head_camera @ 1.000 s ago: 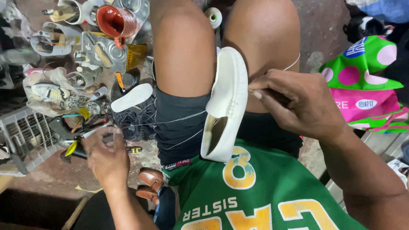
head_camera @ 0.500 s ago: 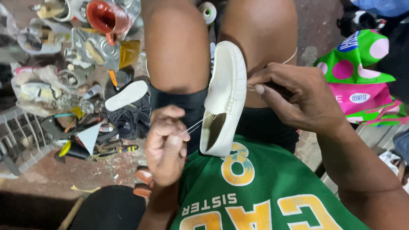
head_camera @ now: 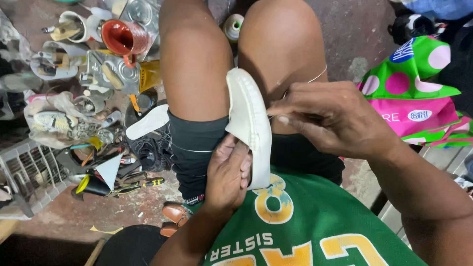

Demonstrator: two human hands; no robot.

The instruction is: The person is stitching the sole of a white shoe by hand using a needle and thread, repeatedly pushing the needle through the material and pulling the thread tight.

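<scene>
A white slip-on shoe (head_camera: 252, 123) rests between my knees, sole edge up, toe pointing away from me. My left hand (head_camera: 227, 175) grips its heel end from the left and below. My right hand (head_camera: 331, 117) pinches a thin pale thread (head_camera: 317, 77) at the shoe's right side; the thread runs taut over my right thigh. Any needle is hidden by my fingers. I wear dark shorts and a green jersey.
Clutter covers the floor on the left: a red cup (head_camera: 122, 37), metal tins (head_camera: 114, 73), a white insole (head_camera: 147, 121) on a black shoe, hand tools (head_camera: 133, 184), a grey wire basket (head_camera: 27, 172). A thread spool (head_camera: 233, 25) stands ahead. A green and pink dotted bag (head_camera: 411, 93) lies right.
My left hand came from the tools on the floor up to the shoe and now holds its heel end. The shoe has turned sole edge up. My right hand stays at its side.
</scene>
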